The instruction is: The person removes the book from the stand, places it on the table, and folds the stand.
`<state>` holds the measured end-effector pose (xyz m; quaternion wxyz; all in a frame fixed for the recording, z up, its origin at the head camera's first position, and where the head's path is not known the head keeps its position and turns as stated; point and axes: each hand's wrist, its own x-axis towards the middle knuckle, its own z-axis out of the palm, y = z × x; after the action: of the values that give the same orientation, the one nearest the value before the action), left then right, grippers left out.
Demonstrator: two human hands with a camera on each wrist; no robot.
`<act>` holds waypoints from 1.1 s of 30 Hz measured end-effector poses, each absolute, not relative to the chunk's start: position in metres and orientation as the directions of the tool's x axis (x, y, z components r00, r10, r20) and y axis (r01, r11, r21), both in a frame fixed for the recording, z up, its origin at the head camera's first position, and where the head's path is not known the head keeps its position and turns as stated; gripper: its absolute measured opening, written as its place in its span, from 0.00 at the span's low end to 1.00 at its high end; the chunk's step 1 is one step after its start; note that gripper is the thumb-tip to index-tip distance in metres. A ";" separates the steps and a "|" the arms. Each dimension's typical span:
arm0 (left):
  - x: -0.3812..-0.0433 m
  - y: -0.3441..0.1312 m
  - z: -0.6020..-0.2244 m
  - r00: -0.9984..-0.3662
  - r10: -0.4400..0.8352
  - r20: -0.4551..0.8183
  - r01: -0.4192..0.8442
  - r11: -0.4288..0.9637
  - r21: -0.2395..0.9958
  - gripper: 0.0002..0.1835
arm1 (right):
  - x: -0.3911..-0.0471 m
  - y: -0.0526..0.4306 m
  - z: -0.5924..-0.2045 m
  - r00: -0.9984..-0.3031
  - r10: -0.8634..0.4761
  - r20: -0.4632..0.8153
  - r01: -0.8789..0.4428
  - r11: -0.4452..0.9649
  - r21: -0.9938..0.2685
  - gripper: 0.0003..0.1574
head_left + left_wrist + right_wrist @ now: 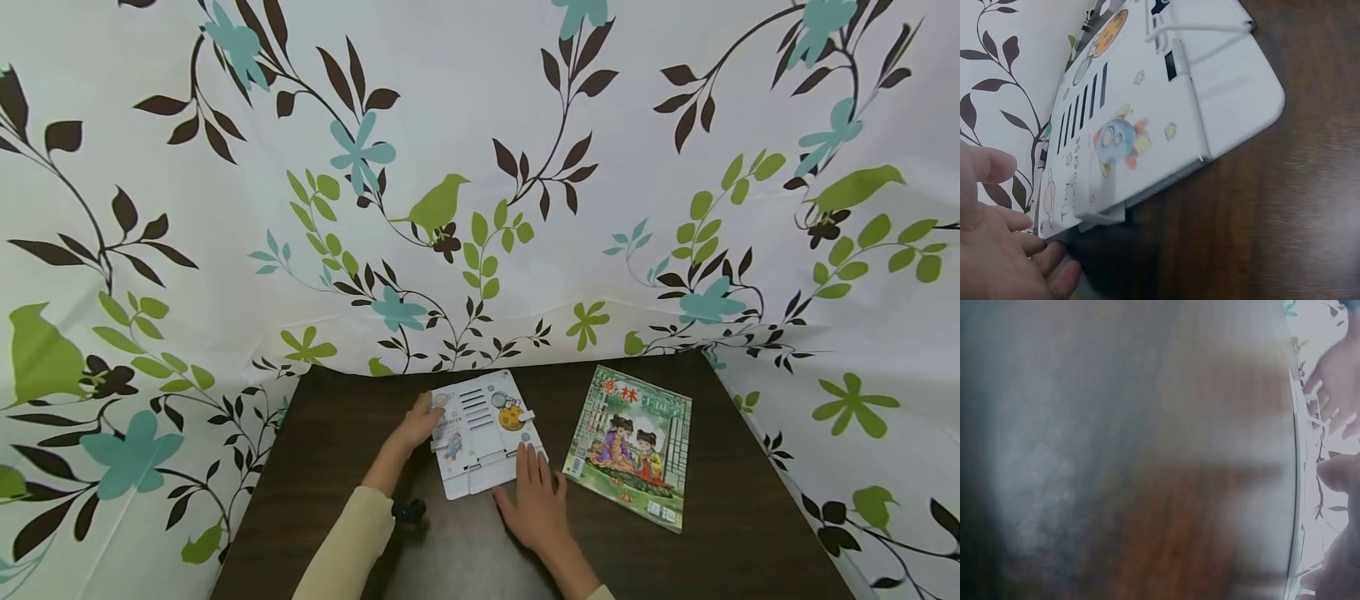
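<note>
A white folding book stand (pixel 491 467) with slots and cartoon space pictures lies on the dark table. My left hand (pixel 414 423) is at its upper left edge, the thumb over the top face. In the left wrist view the fingers (pixel 1047 256) curl under that edge of the stand (pixel 1147 125), with dark shadow beneath it. My right hand (pixel 536 504) rests with fairly straight fingers on the lower right corner. The right wrist view is blurred; the stand appears edge-on there, with part of a hand (pixel 1338 481) at the right.
A magazine (pixel 633 450) with two illustrated figures on its cover lies to the right of the stand. Dark wood table (pixel 750 517) surrounds both. Patterned cloth (pixel 480 167) hangs behind the table and along its sides.
</note>
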<state>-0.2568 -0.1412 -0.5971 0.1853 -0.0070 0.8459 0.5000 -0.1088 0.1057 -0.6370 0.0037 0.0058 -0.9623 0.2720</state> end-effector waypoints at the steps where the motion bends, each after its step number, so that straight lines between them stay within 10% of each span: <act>1: -0.259 -0.142 -0.596 -0.929 0.178 -0.324 -0.196 0.506 0.840 0.39 | -0.108 0.103 -0.637 -1.000 -0.018 0.011 -0.021 0.851 -0.525 0.56; 24: -0.281 -0.144 -0.585 -0.912 0.159 -0.377 -0.216 0.595 0.774 0.40 | -0.103 0.081 -0.626 -0.994 -0.106 -0.037 -0.070 0.839 -0.540 0.55; 33: -0.235 -0.119 -0.573 -0.964 0.184 -0.191 0.043 0.819 0.572 0.40 | -0.110 0.097 -0.619 -0.992 -0.112 -0.057 -0.058 0.811 -0.583 0.48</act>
<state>-0.2354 -0.1190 -0.5733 0.1195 0.0599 0.9462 0.2946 -0.1098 0.0974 -0.6187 -0.0445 0.0445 -0.9505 0.3044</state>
